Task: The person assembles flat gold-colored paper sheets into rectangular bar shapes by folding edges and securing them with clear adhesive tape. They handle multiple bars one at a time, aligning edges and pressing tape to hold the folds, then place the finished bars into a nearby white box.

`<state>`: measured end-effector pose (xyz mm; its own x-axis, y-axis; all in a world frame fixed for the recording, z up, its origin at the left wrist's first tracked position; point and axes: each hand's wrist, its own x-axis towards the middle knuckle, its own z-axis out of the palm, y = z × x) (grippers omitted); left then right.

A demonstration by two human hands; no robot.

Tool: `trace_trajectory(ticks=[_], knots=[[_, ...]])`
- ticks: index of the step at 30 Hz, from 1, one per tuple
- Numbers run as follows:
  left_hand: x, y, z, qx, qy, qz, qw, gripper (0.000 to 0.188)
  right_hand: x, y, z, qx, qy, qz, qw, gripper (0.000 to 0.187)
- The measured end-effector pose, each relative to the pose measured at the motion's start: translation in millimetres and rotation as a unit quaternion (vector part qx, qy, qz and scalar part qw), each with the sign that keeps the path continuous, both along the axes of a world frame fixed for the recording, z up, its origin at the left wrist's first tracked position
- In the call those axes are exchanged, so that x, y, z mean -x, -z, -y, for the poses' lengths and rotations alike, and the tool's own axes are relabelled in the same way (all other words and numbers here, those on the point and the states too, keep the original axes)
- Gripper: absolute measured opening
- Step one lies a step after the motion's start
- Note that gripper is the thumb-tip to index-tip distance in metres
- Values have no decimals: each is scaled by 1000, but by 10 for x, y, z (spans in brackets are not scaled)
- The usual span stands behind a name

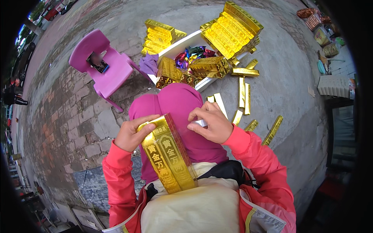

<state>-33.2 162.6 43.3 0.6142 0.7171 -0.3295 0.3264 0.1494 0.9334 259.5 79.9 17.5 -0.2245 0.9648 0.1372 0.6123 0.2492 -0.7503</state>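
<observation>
Resting on my lap is a pair of long gold foil boxes [171,159], side by side, with embossed characters and shiny faces. My left hand [136,132] grips their far end, the thumb on top. My right hand [213,122] is above my right thigh, apart from the boxes, its thumb and fingers pinched around a small white, shiny item [201,123]. Most of that item is hidden by the fingers, so its kind does not show. My magenta trousers [180,103] lie under both hands.
Ahead, a white tub [182,43] holds crumpled coloured foil [194,53] and gold box bundles [210,66]. Gold stacks [229,33] rise beside it. Loose gold strips [244,95] lie on the pavement to the right. A pink chair [110,72] carrying a phone [97,62] stands left.
</observation>
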Motion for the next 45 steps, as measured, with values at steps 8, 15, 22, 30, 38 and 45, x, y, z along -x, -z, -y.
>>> trace_trajectory(ticks=[8,15,22,30,38,45], knots=[[110,-48,84,-29,-20,7,999,37,292,-23,20,10,39,49,998,26],[260,-127,209,-70,-34,4,997,37,634,69,-37,-12,3,85,996,26],[347,-113,309,-84,-55,35,994,34,591,169,-205,-2,-108,-26,994,32],[392,-91,337,-80,-61,40,994,35,731,39,239,-184,12,28,982,40],[396,-56,329,-72,-63,58,994,35,336,-79,11,-223,-67,118,965,42],[406,-114,324,-73,-57,22,995,35,208,-97,-22,-279,-63,191,939,30]])
